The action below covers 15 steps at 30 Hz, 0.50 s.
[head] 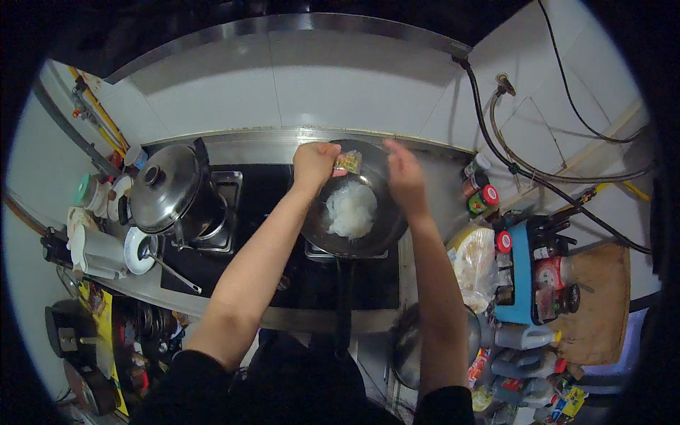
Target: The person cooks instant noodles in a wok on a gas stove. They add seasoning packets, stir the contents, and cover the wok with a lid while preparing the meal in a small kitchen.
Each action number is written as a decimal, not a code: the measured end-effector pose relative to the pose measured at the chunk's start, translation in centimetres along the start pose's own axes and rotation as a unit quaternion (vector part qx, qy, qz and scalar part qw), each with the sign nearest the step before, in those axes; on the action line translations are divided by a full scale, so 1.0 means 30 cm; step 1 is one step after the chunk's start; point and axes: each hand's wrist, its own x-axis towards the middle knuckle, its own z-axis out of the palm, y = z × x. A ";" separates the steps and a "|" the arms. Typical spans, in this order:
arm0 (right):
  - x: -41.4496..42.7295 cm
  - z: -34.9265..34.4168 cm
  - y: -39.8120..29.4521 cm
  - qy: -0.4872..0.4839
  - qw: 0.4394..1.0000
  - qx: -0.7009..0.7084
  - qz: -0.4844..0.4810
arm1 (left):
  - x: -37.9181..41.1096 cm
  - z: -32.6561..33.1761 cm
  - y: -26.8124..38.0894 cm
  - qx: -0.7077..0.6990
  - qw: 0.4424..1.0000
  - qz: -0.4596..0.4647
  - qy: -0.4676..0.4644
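My left hand (319,162) grips a small clear packet (349,161) with green, yellow and red contents, held over the far side of a dark frying pan (390,226). Inside the pan lies a pale clump of what looks like cooked noodles or rice (350,210). My right hand (406,172), blurred by motion, hovers at the pan's right rim. Its fingers look apart, and nothing shows in them. The pan rests on the right burner of a black glass hob (313,292), its handle (345,308) pointing towards my body.
On the left burner stands a lidded steel pot (164,186). A ladle (172,273) leans from a white plate (139,249) beside it. Jars (483,199), a plastic bag (473,260) and a blue rack (518,271) line the right side. Below my right forearm is a round metal lid or pan (406,350).
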 end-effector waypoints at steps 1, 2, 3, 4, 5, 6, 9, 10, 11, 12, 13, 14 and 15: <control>0.001 -0.009 -0.045 -0.059 0.998 -0.012 0.004 | 0.013 0.001 -0.004 -0.015 1.000 -0.003 0.000; 0.000 -0.018 -0.094 -0.118 0.993 -0.022 0.007 | 0.024 0.001 -0.011 -0.029 1.000 -0.006 0.001; 0.001 -0.028 -0.122 -0.174 0.984 -0.037 0.010 | 0.031 0.011 -0.010 -0.045 0.999 -0.008 -0.003; 0.003 -0.024 -0.133 -0.166 0.986 -0.032 -0.002 | 0.039 0.009 -0.010 -0.038 0.999 -0.023 -0.023; 0.004 -0.016 -0.140 -0.158 0.987 -0.027 -0.014 | 0.044 0.012 -0.013 -0.039 0.998 -0.027 -0.030; 0.010 -0.019 -0.141 -0.148 0.988 -0.025 -0.027 | 0.050 0.024 -0.010 -0.041 0.998 -0.029 -0.040; 0.009 0.040 -0.060 -0.149 0.984 -0.040 -0.094 | 0.094 0.025 -0.040 -0.049 0.995 -0.055 -0.068; 0.014 0.053 -0.038 -0.160 0.981 -0.049 -0.094 | 0.109 0.023 -0.044 -0.053 0.993 -0.066 -0.079; 0.019 0.065 -0.016 -0.171 0.979 -0.057 -0.095 | 0.127 0.018 -0.044 -0.055 0.991 -0.087 -0.089; 0.026 0.073 -0.017 -0.184 0.976 -0.064 -0.095 | 0.138 0.009 -0.039 -0.057 0.988 -0.110 -0.097; 0.031 0.077 -0.018 -0.202 0.972 -0.090 -0.085 | 0.144 0.001 -0.038 -0.058 0.984 -0.132 -0.105; 0.036 0.082 -0.019 -0.219 0.966 -0.116 -0.074 | 0.145 -0.004 -0.040 -0.061 0.982 -0.145 -0.106; 0.045 0.077 -0.023 -0.235 0.959 -0.145 -0.063 | 0.141 -0.002 -0.033 -0.064 0.979 -0.157 -0.110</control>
